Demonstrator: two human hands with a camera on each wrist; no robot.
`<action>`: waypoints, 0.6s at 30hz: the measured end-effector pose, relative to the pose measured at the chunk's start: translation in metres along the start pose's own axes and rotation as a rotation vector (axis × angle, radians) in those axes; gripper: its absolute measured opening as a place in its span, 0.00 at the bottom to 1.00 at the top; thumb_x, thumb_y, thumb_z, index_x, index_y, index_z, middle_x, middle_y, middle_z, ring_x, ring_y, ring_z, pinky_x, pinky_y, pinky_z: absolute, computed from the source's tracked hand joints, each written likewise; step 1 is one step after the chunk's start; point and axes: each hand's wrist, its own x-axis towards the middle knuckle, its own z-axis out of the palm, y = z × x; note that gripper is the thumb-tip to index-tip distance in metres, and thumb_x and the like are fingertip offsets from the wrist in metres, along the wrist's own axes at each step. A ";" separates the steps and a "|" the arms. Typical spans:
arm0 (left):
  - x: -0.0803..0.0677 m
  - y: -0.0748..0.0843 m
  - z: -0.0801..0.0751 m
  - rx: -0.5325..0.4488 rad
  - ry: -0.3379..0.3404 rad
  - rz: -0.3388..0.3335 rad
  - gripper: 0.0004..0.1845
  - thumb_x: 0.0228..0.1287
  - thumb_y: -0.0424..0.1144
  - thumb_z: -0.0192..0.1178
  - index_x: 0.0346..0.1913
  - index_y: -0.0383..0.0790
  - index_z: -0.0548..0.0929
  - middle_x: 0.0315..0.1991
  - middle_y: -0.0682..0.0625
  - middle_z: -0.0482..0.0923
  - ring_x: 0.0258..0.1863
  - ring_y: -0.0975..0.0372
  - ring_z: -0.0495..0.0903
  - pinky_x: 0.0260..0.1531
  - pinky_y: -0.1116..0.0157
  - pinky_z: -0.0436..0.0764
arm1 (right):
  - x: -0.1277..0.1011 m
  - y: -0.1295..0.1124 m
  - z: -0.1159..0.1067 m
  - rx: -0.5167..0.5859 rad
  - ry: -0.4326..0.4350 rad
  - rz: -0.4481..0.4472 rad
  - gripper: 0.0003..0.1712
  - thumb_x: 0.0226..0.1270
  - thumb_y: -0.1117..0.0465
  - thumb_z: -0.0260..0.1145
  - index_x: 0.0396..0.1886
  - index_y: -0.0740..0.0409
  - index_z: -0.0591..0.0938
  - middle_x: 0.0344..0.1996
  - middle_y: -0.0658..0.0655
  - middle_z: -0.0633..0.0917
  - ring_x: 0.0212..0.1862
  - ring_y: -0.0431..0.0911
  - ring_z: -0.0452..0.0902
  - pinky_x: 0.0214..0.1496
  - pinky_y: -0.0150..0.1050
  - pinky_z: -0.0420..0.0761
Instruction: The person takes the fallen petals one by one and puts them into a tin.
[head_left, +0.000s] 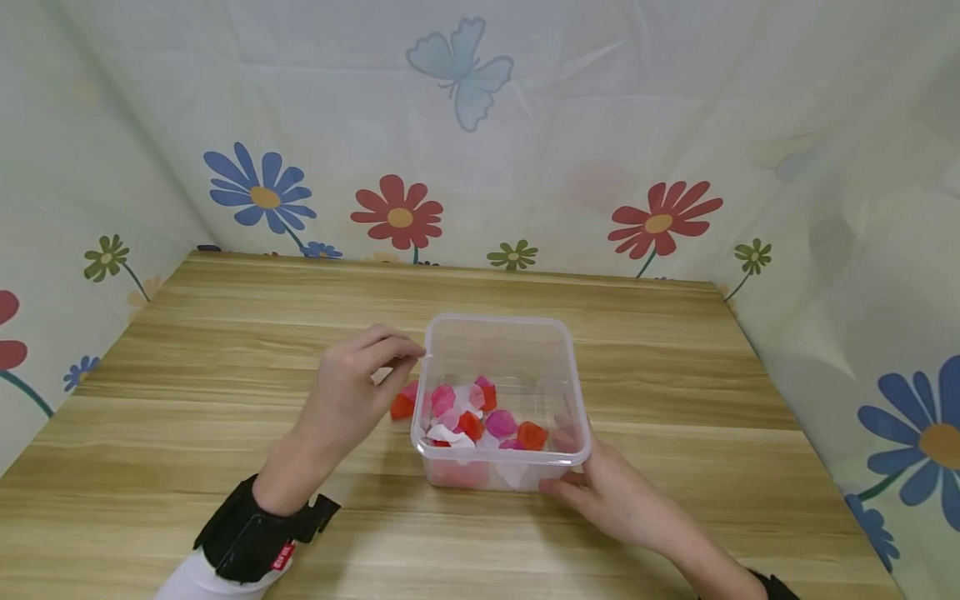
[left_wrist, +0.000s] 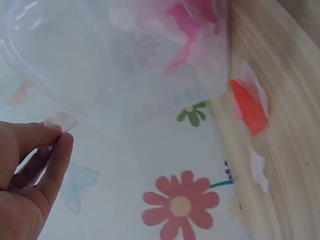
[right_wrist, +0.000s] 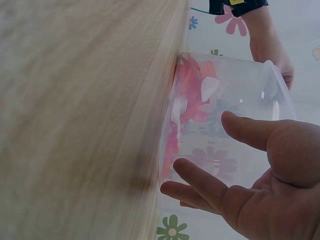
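Head view: the left hand pinches a small white petal at the rim of the clear plastic box of petals mid-table; the right hand, fingers spread, steadies its near corner. Likely next: release inside, then fetch the red petal outside.

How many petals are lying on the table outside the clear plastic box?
1 for sure: a red petal on the wooden table beside the box's left wall. The left hand pinches a small white petal above the rim. The hand may hide more.

petals in box on table
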 end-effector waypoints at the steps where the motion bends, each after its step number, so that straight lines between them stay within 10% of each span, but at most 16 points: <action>1: 0.000 0.004 0.000 -0.010 -0.009 0.011 0.12 0.54 0.24 0.76 0.42 0.36 0.90 0.41 0.48 0.86 0.41 0.59 0.87 0.42 0.62 0.86 | 0.000 0.000 0.000 -0.001 -0.001 0.000 0.31 0.67 0.65 0.73 0.66 0.67 0.72 0.63 0.65 0.78 0.60 0.56 0.79 0.60 0.54 0.79; 18: 0.000 0.018 0.004 -0.062 -0.159 0.131 0.16 0.57 0.29 0.76 0.48 0.36 0.89 0.45 0.48 0.85 0.44 0.59 0.85 0.46 0.65 0.85 | 0.000 0.000 0.000 -0.003 -0.004 -0.009 0.30 0.67 0.65 0.73 0.65 0.66 0.74 0.61 0.62 0.80 0.58 0.51 0.80 0.60 0.52 0.79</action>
